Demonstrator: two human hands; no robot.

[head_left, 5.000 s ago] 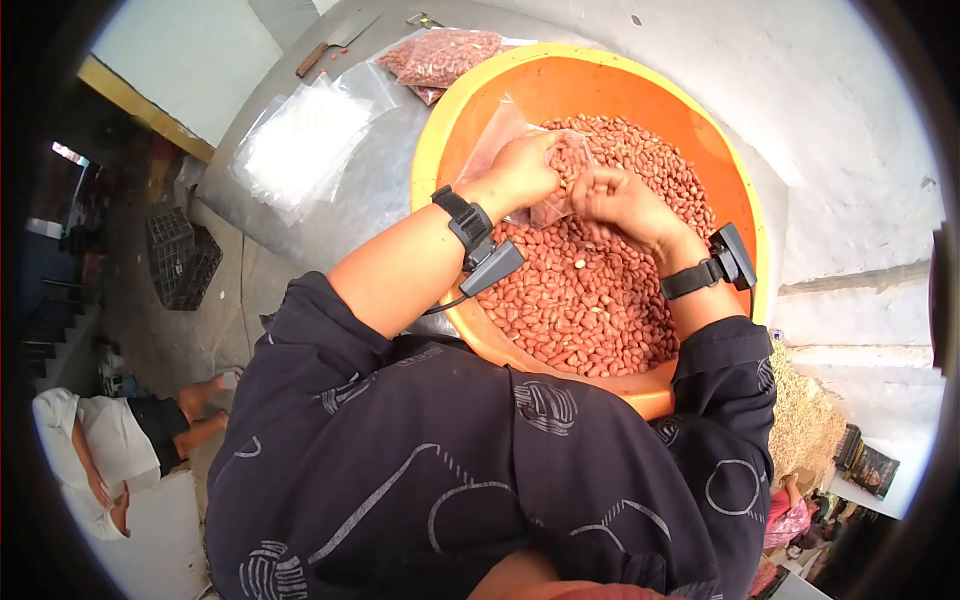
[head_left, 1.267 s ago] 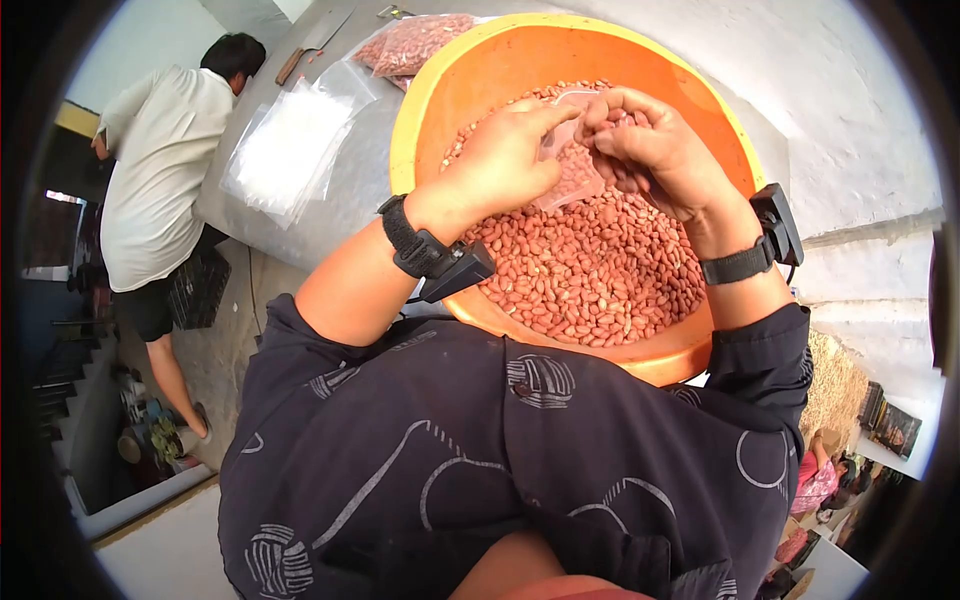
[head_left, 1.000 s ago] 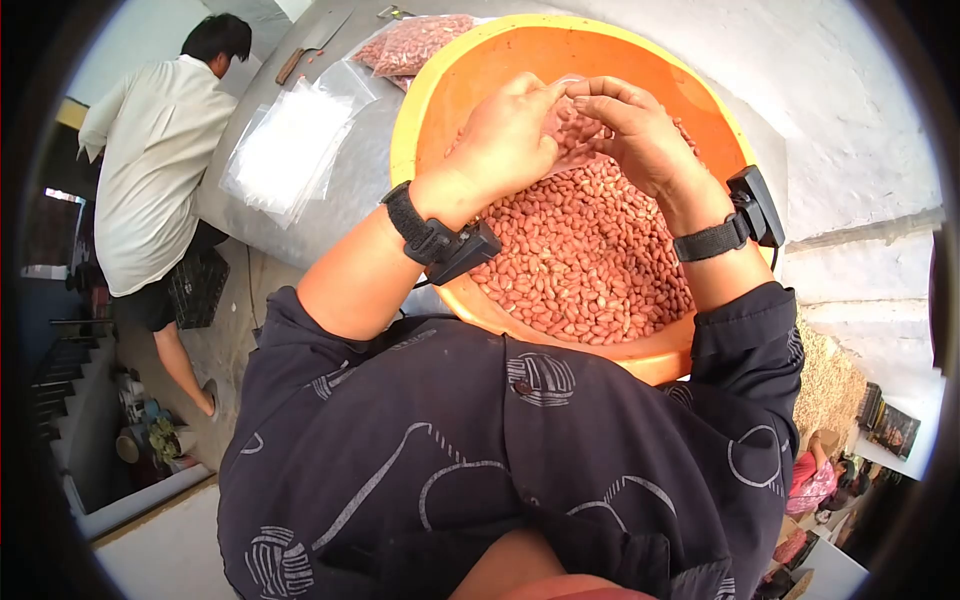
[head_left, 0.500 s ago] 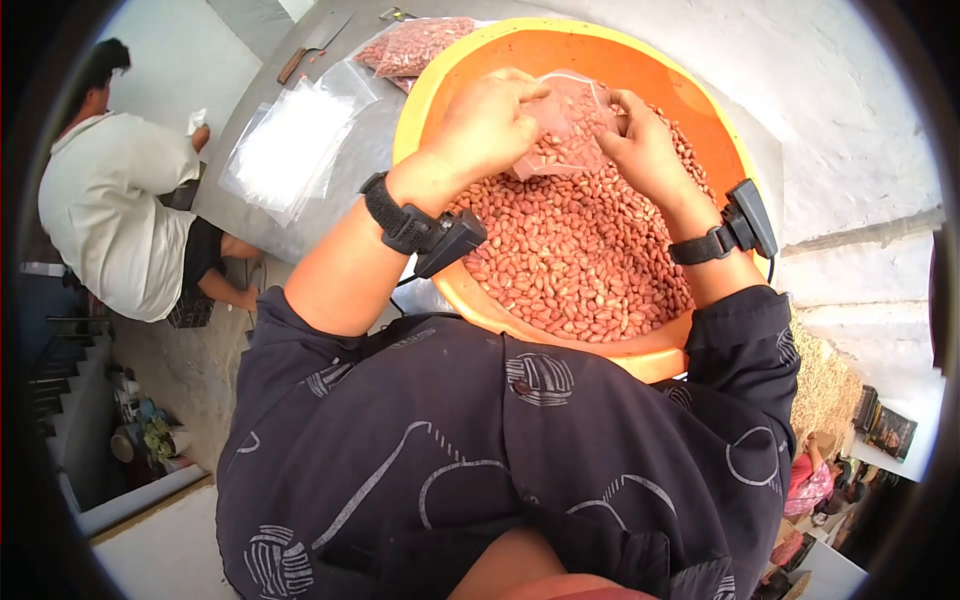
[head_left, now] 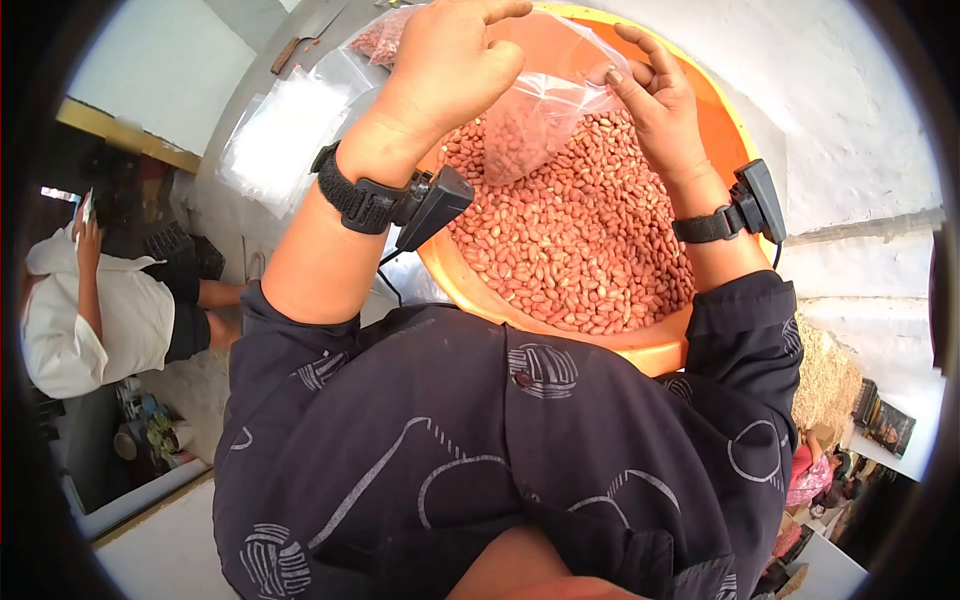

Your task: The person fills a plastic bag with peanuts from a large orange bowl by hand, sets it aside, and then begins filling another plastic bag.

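Observation:
A clear plastic bag (head_left: 530, 125) with some peanuts in its lower part hangs tilted over the orange tub (head_left: 722, 118). My left hand (head_left: 455, 60) holds the bag's upper left side, its fingers partly hidden at the top of the view. With thumb and fingers, my right hand (head_left: 655, 105) pinches the bag's upper right edge. Below, a large heap of loose reddish-brown peanuts (head_left: 580, 250) fills much of the tub. Each wrist wears a black strap with a small box.
Flat clear bags (head_left: 285, 145) lie stacked on the grey table to the left. A filled peanut bag (head_left: 380, 42) sits behind the tub, near a knife (head_left: 285, 55). A person in a white shirt (head_left: 110, 320) stands at left; another person (head_left: 808, 472) is far right.
Both hands have lifted the bag up from the heap and stretched its top wider, and the peanuts hang in its lower part. The person at left has risen and turned away from the table.

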